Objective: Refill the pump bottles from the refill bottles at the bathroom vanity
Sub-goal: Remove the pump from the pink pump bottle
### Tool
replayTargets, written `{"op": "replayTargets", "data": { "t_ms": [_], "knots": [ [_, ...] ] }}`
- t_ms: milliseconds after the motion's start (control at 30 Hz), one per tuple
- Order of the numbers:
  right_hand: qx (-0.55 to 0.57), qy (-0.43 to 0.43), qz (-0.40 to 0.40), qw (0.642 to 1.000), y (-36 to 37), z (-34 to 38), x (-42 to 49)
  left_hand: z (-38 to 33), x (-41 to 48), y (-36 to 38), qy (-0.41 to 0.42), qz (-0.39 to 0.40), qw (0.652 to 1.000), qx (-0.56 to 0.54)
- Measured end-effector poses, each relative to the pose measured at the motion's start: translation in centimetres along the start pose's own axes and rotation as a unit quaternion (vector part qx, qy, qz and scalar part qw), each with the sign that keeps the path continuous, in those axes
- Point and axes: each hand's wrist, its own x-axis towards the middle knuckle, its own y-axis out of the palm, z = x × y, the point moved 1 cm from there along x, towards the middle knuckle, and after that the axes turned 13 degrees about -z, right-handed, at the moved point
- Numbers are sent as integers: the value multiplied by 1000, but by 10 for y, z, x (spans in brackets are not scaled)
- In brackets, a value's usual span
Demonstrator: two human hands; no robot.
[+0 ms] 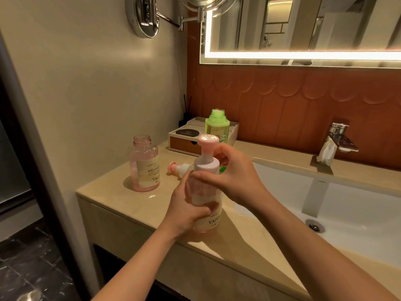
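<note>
Clear pink pump bottle (206, 205), white collar

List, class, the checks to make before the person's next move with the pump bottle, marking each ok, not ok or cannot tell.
1. Bottle steadied: the left hand grips the pump bottle body. Ok.
2. Pump held: the right hand pinches the pump collar. Ok.
3. Collar screwed fully down: cannot tell.
4. The pink bottle stands upright, apart from the hands: ok.
5. The green bottle capped: not ok, neck open.
</note>
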Motion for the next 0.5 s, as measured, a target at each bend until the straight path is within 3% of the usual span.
{"op": "replayTargets", "data": {
  "t_ms": [167,267,367,433,500],
  "knots": [
    [85,16,119,989,-14,1,1,-4,-1,1,-11,-2,1000,-6],
    [-32,6,63,998,-5,-3,-3,-1,-1,1,-5,-5,1000,-3],
    [-59,-14,-21,998,0,0,-5,2,0,1,-10,-13,1000,2],
    [-43,-21,-24,999,-3,1,-5,2,0,1,-13,-23,1000,7],
    [14,-2,22,1000,-10,1,-3,0,0,1,-1,-15,1000,12]
  ]
}}
